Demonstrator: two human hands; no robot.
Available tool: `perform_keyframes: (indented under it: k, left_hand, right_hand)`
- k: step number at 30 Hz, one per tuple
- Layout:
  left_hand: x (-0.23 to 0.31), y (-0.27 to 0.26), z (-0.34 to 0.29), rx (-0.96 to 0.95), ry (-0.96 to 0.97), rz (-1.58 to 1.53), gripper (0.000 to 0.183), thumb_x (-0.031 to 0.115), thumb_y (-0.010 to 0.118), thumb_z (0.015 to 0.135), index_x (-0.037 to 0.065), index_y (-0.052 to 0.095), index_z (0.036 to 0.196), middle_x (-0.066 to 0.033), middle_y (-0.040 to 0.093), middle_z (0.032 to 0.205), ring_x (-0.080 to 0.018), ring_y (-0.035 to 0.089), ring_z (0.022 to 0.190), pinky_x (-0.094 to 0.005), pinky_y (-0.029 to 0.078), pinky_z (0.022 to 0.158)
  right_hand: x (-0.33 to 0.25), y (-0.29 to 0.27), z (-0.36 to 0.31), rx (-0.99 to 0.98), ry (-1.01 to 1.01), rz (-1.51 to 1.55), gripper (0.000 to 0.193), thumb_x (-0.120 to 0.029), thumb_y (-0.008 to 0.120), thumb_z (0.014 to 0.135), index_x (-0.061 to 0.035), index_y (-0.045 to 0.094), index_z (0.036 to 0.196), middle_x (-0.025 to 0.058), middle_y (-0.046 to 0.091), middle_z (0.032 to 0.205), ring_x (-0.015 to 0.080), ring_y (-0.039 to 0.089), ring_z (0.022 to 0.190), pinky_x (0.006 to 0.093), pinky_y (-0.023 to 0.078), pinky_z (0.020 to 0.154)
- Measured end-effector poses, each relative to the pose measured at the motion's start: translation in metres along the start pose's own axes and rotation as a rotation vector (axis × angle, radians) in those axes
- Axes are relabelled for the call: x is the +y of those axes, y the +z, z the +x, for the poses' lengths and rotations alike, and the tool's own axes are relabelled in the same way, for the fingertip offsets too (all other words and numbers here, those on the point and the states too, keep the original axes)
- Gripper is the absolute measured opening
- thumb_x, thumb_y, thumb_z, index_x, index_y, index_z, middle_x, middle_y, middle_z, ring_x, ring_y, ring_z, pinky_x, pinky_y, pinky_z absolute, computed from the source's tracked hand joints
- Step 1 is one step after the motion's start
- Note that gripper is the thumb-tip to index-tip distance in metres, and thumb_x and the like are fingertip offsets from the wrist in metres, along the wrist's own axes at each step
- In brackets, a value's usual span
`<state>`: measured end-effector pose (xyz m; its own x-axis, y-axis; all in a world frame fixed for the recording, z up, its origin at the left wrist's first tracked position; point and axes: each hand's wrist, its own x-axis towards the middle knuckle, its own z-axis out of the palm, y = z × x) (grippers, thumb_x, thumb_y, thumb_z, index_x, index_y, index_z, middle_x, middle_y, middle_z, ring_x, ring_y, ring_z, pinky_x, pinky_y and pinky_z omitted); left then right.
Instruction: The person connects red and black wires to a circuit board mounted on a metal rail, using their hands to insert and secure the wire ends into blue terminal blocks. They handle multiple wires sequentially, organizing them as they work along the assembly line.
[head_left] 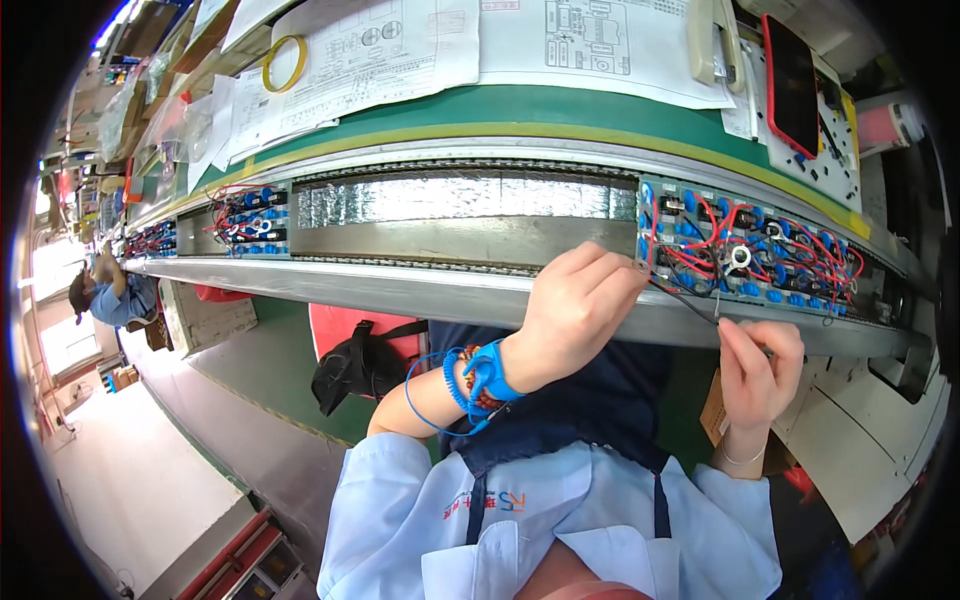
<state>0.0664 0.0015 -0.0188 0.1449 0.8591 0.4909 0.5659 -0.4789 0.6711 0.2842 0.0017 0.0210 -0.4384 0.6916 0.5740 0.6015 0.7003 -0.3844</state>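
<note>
My left hand (590,312) is closed in a pinch at the near left corner of a circuit board panel (675,232), which carries blue components with red and black leads. Between its fingertips is one end of a thin black wire (684,300). My right hand (762,372) pinches the other end, lower and to the right, just off the panel's near edge. The wire runs slantwise between the two hands. A white ring-shaped part (739,258) sits among the tangled red leads. My left wrist wears a blue strap (490,372) with a coiled cord.
The panel lies in a metal conveyor track (440,275); further left it holds another board (250,222). Behind are printed drawings (390,50), a yellow tape ring (285,63) and a red-edged phone (790,88). A black bag (358,372) lies on a red seat. Another person (120,295) works far left.
</note>
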Motion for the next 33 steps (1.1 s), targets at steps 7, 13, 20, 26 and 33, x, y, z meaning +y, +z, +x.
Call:
perform_keyframes:
  k: [7, 13, 20, 26, 33]
  left_hand:
    - [0.000, 0.001, 0.002, 0.021, -0.008, -0.009, 0.018, -0.004, 0.071, 0.068, 0.003, 0.063, 0.083, -0.0079, 0.065, 0.080, -0.0249, 0.058, 0.068, -0.0328, 0.047, 0.060]
    - [0.000, 0.003, 0.003, 0.020, -0.035, -0.007, 0.017, -0.003, 0.072, 0.069, 0.003, 0.063, 0.083, -0.0058, 0.065, 0.080, -0.0232, 0.057, 0.066, -0.0322, 0.047, 0.058]
    - [-0.001, 0.006, 0.002, 0.026, -0.058, -0.001, 0.015, -0.002, 0.072, 0.071, 0.004, 0.064, 0.083, -0.0044, 0.066, 0.079, -0.0222, 0.056, 0.065, -0.0315, 0.046, 0.057]
    - [-0.001, 0.005, 0.003, 0.021, -0.054, -0.012, 0.015, -0.001, 0.072, 0.071, 0.004, 0.064, 0.082, -0.0041, 0.066, 0.079, -0.0220, 0.056, 0.065, -0.0320, 0.045, 0.057]
    - [0.001, 0.002, 0.002, 0.000, -0.074, 0.011, 0.015, 0.001, 0.073, 0.071, 0.005, 0.064, 0.083, -0.0041, 0.066, 0.079, -0.0224, 0.056, 0.065, -0.0322, 0.046, 0.058]
  right_hand:
    - [0.001, 0.004, 0.028, 0.032, -0.033, -0.045, 0.037, 0.011, 0.074, 0.060, 0.0005, 0.070, 0.095, 0.0112, 0.058, 0.093, 0.0246, 0.060, 0.080, 0.0315, 0.050, 0.067]
    - [0.008, 0.011, 0.040, 0.032, -0.028, -0.039, 0.032, 0.011, 0.073, 0.066, 0.0028, 0.068, 0.097, 0.0136, 0.060, 0.099, 0.0233, 0.062, 0.081, 0.0296, 0.052, 0.068]
    - [0.019, 0.015, 0.046, -0.006, -0.008, 0.016, 0.032, 0.012, 0.068, 0.073, 0.0022, 0.067, 0.103, 0.0130, 0.057, 0.106, 0.0202, 0.061, 0.079, 0.0287, 0.051, 0.067]
    - [0.023, 0.014, 0.044, -0.014, -0.002, -0.030, 0.033, 0.011, 0.067, 0.074, 0.0013, 0.066, 0.106, 0.0121, 0.057, 0.106, 0.0193, 0.061, 0.080, 0.0292, 0.050, 0.068]
    - [0.022, 0.010, 0.042, -0.006, -0.004, -0.062, 0.033, 0.011, 0.067, 0.075, -0.0004, 0.067, 0.107, 0.0116, 0.058, 0.106, 0.0191, 0.060, 0.079, 0.0288, 0.050, 0.068]
